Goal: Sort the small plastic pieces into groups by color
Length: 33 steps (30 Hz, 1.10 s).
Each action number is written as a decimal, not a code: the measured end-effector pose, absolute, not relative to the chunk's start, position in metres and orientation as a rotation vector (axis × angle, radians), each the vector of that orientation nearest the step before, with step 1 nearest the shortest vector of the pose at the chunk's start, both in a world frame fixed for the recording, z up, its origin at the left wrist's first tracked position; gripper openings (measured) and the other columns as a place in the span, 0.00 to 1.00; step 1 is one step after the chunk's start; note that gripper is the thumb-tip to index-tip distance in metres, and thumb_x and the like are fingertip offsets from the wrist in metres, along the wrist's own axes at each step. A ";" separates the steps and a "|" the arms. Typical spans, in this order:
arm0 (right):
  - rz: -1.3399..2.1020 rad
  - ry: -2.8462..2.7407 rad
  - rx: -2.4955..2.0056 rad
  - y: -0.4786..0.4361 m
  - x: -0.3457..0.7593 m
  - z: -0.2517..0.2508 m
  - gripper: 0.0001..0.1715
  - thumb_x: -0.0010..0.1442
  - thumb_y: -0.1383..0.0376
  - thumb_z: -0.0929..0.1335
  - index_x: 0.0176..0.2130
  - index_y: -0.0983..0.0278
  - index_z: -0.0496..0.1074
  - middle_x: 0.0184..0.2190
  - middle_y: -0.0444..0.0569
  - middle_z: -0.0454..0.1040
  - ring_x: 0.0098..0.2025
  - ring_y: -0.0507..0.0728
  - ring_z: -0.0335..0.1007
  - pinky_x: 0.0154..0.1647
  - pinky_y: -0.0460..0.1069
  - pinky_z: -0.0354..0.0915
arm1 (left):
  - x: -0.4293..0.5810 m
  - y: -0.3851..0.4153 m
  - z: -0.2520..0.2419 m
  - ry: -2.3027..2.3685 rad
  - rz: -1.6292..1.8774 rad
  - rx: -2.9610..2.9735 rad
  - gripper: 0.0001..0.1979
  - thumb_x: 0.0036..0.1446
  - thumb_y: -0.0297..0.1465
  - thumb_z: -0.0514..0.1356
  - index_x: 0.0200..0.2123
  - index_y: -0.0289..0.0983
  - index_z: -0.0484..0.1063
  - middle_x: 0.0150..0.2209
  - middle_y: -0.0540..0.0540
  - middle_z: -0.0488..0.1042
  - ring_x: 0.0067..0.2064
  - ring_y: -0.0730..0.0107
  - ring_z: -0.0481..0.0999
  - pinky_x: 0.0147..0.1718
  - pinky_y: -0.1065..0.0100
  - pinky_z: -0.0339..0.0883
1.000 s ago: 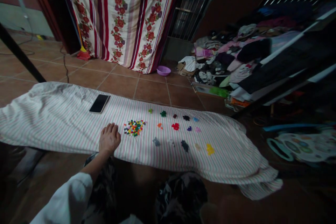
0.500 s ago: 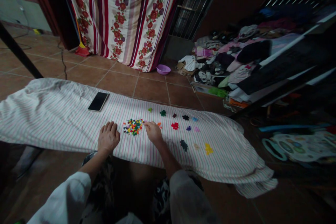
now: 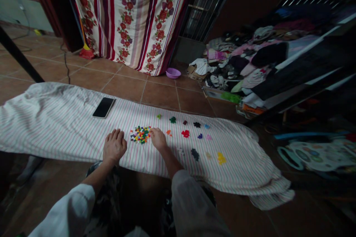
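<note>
A heap of small multicoloured pieces [image 3: 141,134] lies on a striped cloth [image 3: 55,118] spread over the tiled floor. My left hand [image 3: 114,146] rests flat on the cloth just left of the heap, fingers stretched out. My right hand [image 3: 158,139] sits at the heap's right edge with its fingers curled down onto the pieces; what they hold is hidden. To the right lie small sorted groups: green [image 3: 172,120], red [image 3: 185,133], dark blue [image 3: 195,153], yellow [image 3: 221,158] and others.
A black phone [image 3: 104,107] lies on the cloth at the back left. A flowered curtain [image 3: 133,14] hangs behind, with a purple bowl [image 3: 173,73] on the floor. A pile of clothes [image 3: 244,63] and a dark rack stand at the right. A black pole [image 3: 19,57] slants at left.
My right hand came into view from below and reached the heap's right edge, then shifted slightly left. My left hand has stayed flat on the cloth.
</note>
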State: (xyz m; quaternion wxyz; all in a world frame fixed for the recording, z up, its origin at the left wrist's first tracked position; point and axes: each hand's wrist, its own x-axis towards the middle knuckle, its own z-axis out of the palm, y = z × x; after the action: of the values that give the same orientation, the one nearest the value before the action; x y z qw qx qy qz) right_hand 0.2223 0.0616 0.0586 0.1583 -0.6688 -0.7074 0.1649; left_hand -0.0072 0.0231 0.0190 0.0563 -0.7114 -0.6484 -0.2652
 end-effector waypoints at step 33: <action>0.646 -1.534 -1.679 0.052 0.236 0.032 0.10 0.63 0.63 0.63 0.40 0.58 0.74 0.35 0.45 0.81 0.39 0.55 0.79 0.45 0.49 0.72 | -0.007 0.021 0.021 -1.933 -0.781 -2.150 0.18 0.61 0.31 0.51 0.50 0.33 0.73 0.56 0.34 0.75 0.62 0.48 0.69 0.60 0.50 0.60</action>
State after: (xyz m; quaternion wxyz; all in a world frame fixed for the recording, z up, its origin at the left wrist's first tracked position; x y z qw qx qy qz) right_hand 0.2359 0.0521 0.0322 0.3787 -0.6573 -0.6006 0.2527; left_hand -0.0073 0.0208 0.0213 0.0731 -0.7160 -0.6436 -0.2602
